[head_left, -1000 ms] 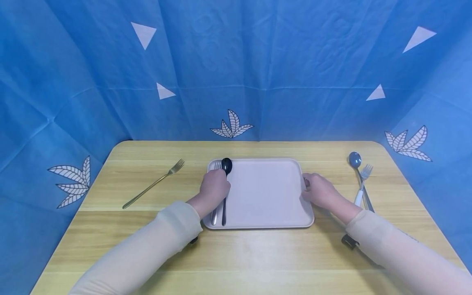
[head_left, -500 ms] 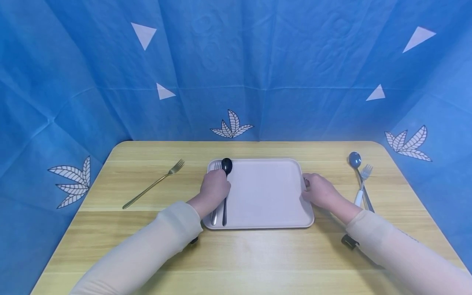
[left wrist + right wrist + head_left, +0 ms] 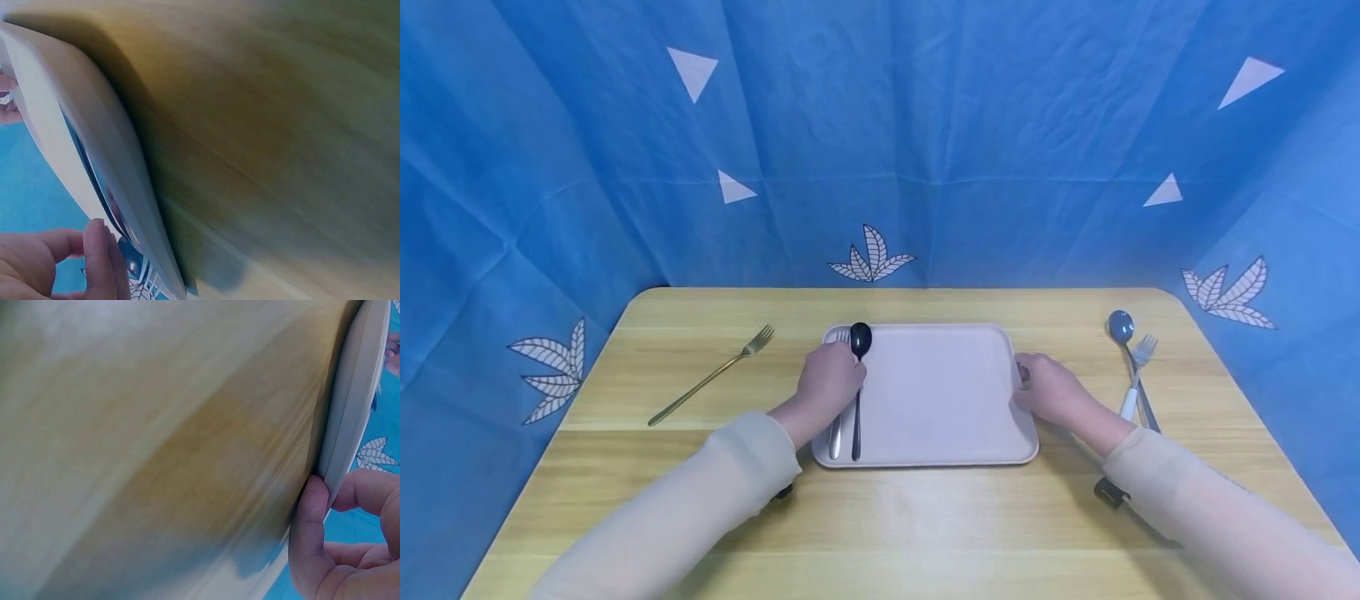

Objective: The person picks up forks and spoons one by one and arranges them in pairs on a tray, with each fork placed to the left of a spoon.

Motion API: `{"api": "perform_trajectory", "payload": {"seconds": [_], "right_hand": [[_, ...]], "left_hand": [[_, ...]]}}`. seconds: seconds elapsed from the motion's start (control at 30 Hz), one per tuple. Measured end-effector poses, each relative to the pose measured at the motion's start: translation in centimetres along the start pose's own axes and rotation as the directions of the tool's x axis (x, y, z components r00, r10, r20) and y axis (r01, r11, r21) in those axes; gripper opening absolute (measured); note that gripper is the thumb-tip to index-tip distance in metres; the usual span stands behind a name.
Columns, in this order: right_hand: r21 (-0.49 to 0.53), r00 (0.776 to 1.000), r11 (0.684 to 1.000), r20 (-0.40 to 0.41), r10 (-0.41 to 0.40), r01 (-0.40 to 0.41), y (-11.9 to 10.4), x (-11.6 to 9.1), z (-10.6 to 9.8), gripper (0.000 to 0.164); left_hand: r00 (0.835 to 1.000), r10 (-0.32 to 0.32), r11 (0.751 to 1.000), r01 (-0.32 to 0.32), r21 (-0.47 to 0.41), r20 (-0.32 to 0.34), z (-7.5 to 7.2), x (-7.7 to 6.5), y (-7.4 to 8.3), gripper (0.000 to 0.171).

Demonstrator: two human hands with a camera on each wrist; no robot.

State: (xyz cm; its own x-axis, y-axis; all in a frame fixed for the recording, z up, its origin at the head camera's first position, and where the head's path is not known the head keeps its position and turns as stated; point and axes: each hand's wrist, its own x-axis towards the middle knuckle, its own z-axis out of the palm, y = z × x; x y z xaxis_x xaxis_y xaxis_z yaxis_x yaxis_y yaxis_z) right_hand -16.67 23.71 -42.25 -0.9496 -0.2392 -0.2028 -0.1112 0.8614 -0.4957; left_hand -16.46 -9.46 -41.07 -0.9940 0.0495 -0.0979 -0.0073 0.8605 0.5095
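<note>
A pale pinkish tray (image 3: 943,396) lies on the table. Along its left side are a silver fork (image 3: 835,442) and a dark spoon (image 3: 861,337), bowl and tines toward the back. My left hand (image 3: 829,379) hovers over these two, hiding the middle of the fork; in the left wrist view its bent fingers (image 3: 100,259) stand beside the spoon with nothing visible in them. On the tray's right edge, my right hand (image 3: 1051,390) pinches the rim, a fingertip (image 3: 314,494) against the outer wall in the right wrist view.
A gold-toned fork (image 3: 711,377) lies slanted left of the tray. To the right, a dark-handled spoon (image 3: 1121,325) is crossed by a white-handled fork (image 3: 1142,350). A blue cloth (image 3: 925,150) rises behind the wooden table (image 3: 925,525).
My left hand has shifted slightly left and up from the fork and spoon, its sleeve moving left too. The right hand and the tray stay put.
</note>
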Motion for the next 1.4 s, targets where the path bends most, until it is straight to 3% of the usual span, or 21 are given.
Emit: {"api": "perform_trajectory", "payload": {"seconds": [0.2, 0.47, 0.6, 0.77, 1.07, 1.4], "right_hand": [[-0.002, 1.000, 1.000, 0.001, 0.001, -0.001, 0.0, -0.1, 0.1, 0.044], [-0.007, 1.000, 1.000, 0.001, 0.001, -0.001, 0.1, -0.1, 0.2, 0.045], [-0.008, 1.000, 1.000, 0.003, 0.002, -0.002, 0.1, -0.1, 0.1, 0.039], [-0.011, 1.000, 1.000, -0.003, 0.005, -0.005, 0.0, -0.1, -0.1, 0.024], [-0.018, 1.000, 1.000, -0.006, 0.003, -0.004, 0.1, 0.0, -0.1, 0.030], [-0.009, 1.000, 1.000, -0.006, -0.001, 0.001, 0.1, 0.1, 0.1, 0.032]], "left_hand": [[0.999, 0.008, 1.000, -0.008, 0.012, -0.032, -0.8, -0.3, -0.7, 0.040], [0.997, 0.011, 0.999, -0.008, 0.045, -0.078, -1.5, -0.9, -1.9, 0.016], [0.994, 0.014, 0.998, -0.007, 0.069, -0.105, -2.0, -1.0, -2.8, 0.029], [0.990, 0.043, 0.996, -0.033, 0.081, -0.132, -2.6, -0.7, -4.2, 0.030], [0.988, 0.039, 0.998, -0.031, 0.056, -0.149, -3.2, -0.3, -6.9, 0.036], [0.986, 0.028, 0.999, -0.022, 0.038, -0.162, -4.1, -0.9, -8.6, 0.037]]}}
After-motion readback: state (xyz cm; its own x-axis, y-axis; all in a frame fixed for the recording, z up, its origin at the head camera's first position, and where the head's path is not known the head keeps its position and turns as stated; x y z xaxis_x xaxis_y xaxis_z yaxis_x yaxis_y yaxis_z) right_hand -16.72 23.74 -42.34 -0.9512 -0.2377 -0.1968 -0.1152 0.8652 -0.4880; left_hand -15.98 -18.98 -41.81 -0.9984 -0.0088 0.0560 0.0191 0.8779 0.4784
